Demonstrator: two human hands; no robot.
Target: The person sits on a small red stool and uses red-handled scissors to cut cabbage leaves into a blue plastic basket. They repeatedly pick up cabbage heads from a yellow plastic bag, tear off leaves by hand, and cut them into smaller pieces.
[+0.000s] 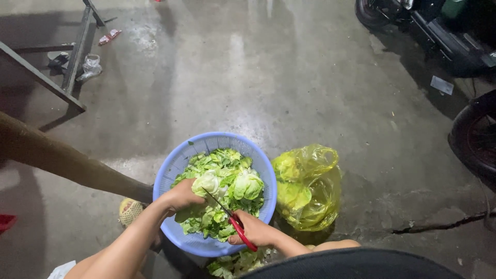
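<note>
The cabbage head (pixel 209 182) sits on top of the cut leaves (pixel 227 206) in the blue basket (pixel 258 160), near the middle of the floor (pixel 289 77). It looks light, crisp and brittle: the outer leaves would likely tear or snap if squeezed, so the firm rounded body is the safer place to hold. The left hand (pixel 181 196) does that, its fingers curled over the head's left side. The right hand (pixel 256 230) is closed around the red handles of the scissors (pixel 232 219), whose blades point up-left into the cabbage, close to the left fingers. A second pale chunk (pixel 248 186) lies just right of the held one.

The basket is perforated plastic, probably light and easy to tip. More leaf scraps (pixel 232 263) lie on the floor at its near edge. A yellow plastic bag (pixel 310 186) with greens inside touches the basket's right side. A sandalled foot (pixel 130 211) rests at the left. Far left stands a metal frame (pixel 72 57); motorbikes (pixel 444 31) are parked far right.
</note>
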